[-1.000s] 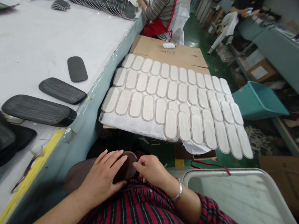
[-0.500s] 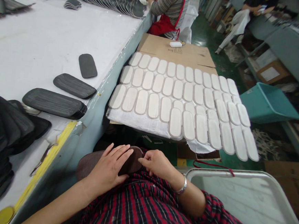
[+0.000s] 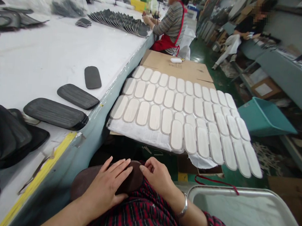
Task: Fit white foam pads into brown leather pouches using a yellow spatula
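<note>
A dark brown, round-ended flat piece [image 3: 81, 179] lies across my lap, against a red and black checked garment [image 3: 132, 216]. Over its middle my left hand [image 3: 106, 184] rests flat, the fingers stretched out and the thumb near its lower edge. My right hand [image 3: 157, 178], with a bracelet on the wrist, has its thumb and forefinger pinched at the right end of that piece. Whether anything small sits between those fingertips I cannot make out. The part of the piece under my left palm is hidden.
Rows of white oval pads [image 3: 154, 116] cover a board ahead. On the white table [image 3: 53, 60] at left lie dark oval pieces [image 3: 55, 113] and a dark stack [image 3: 3, 132]. A metal-rimmed tray [image 3: 237, 210] is at right, a teal bin [image 3: 268, 117] beyond. Co-workers sit farther back.
The view has tilted up, so the surroundings sit lower in the picture. Both hands stay on the brown piece; the right fingertips have shifted slightly along its end.
</note>
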`<state>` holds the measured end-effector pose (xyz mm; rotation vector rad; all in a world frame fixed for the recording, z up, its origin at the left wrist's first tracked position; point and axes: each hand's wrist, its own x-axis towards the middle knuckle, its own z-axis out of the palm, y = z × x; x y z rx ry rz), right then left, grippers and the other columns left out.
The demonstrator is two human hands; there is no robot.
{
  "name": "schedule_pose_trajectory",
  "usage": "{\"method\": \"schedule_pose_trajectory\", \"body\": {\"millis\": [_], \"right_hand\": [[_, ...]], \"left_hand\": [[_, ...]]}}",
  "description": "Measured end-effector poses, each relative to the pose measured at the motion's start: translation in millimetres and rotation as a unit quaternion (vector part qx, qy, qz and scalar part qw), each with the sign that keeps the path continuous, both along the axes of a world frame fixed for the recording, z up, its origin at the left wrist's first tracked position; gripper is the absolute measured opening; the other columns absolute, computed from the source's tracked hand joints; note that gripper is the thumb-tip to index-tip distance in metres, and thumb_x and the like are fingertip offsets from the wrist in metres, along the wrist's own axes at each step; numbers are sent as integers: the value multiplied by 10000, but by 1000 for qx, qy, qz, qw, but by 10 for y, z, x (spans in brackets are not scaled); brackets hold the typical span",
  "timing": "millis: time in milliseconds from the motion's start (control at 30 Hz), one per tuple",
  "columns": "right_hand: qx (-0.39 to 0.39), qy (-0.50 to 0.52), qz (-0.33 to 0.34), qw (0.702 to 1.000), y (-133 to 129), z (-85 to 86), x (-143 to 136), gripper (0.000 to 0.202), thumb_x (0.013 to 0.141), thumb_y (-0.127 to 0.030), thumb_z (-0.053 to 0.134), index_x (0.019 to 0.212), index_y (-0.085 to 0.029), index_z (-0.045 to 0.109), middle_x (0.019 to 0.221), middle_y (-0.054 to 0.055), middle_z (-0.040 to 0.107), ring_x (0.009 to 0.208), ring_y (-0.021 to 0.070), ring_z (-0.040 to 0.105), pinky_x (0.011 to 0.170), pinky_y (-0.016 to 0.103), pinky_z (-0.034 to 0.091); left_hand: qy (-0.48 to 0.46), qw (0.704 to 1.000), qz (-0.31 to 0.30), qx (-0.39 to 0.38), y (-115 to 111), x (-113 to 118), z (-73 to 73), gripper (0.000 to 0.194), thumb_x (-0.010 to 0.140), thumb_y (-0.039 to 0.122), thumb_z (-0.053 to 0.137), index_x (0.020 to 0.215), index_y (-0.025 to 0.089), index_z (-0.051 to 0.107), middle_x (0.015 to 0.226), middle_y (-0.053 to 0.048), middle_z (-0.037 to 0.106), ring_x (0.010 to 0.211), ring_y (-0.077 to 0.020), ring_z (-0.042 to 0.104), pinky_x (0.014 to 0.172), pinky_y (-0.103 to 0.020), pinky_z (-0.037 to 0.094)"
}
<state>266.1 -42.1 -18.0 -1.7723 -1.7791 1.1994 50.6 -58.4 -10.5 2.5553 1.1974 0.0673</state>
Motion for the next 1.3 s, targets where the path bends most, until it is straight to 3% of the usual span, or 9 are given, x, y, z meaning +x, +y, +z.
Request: {"method": "schedule_pose_trajectory", "body": {"millis": [167, 333, 533, 633, 767, 867, 967, 1100, 1300], "right_hand": [[13, 24, -15, 1000, 33, -79, -81, 349, 791, -360, 581, 1083, -182, 509, 983, 55, 594, 824, 151, 565, 759, 276, 454], [-4, 34, 47, 998, 51, -104, -111, 248, 849, -344, 509, 1039, -190, 551, 962, 48, 609, 873, 172, 561, 780, 296, 443], [-41, 63, 33, 997, 65, -165, -134, 242, 809, -340, 561, 1004, -198, 536, 916, 22, 608, 807, 154, 571, 734, 277, 465], [-54, 80, 22, 995, 45, -224, -136, 302, 795, -333, 577, 1052, -195, 499, 953, 35, 611, 844, 161, 587, 761, 291, 487], [83, -3, 55, 995, -4, -154, -168, 452, 794, -333, 572, 1192, -173, 431, 1163, 113, 538, 1083, 226, 504, 951, 408, 412], [190, -64, 187, 962, -7, -10, -232, 605, 774, -430, 586, 1275, -150, 395, 1287, 146, 461, 1219, 277, 382, 1048, 499, 279], [225, -95, 291, 925, 31, 93, -313, 830, 687, -597, 611, 1320, -116, 373, 1349, 169, 407, 1263, 314, 324, 1076, 537, 196], [221, -109, 344, 906, 78, 105, -407, 997, 616, -720, 572, 1357, -97, 334, 1360, 186, 396, 1277, 335, 302, 1079, 550, 171], [208, -111, 358, 904, 78, 37, -496, 1061, 556, -722, 618, 1361, -96, 326, 1356, 183, 401, 1257, 326, 334, 1078, 518, 209]], "left_hand": [[-4, 1000, 1, 7, 22, -19, -20, 661, 669, 335, 649, 1284, 239, 426, 1381, -86, 427, 1234, -276, 407, 1061, -538, 205], [-18, 999, 26, 14, 0, 18, -38, 645, 668, 351, 642, 1272, 233, 449, 1371, -91, 438, 1218, -277, 427, 1048, -514, 266], [-36, 999, 21, -15, 37, -57, -15, 720, 657, 399, 664, 1309, 255, 393, 1384, -85, 421, 1233, -282, 410, 1062, -534, 237], [-59, 988, 141, -20, 49, -384, 26, 675, 715, 482, 600, 1306, 241, 382, 1342, -87, 466, 1206, -268, 441, 1051, -490, 288], [-73, 913, 391, -90, -78, -950, 52, 531, 773, 538, 494, 1181, 198, 492, 1161, -91, 590, 1044, -249, 565, 914, -393, 449], [-90, 886, 411, -193, -235, -1172, 64, 483, 761, 553, 501, 1088, 205, 572, 1038, -67, 637, 896, -226, 617, 807, -338, 493], [-92, 877, 417, -219, -337, -1187, 100, 431, 757, 538, 516, 1031, 216, 600, 952, -45, 646, 809, -208, 621, 760, -320, 487], [-110, 862, 441, -226, -344, -1117, 144, 380, 746, 533, 528, 925, 204, 592, 857, -37, 639, 781, -207, 608, 729, -313, 469], [-173, 818, 462, -296, -253, -1075, 137, 344, 721, 531, 531, 662, 196, 479, 557, 57, 499, 532, -128, 483, 527, -228, 361]]}}
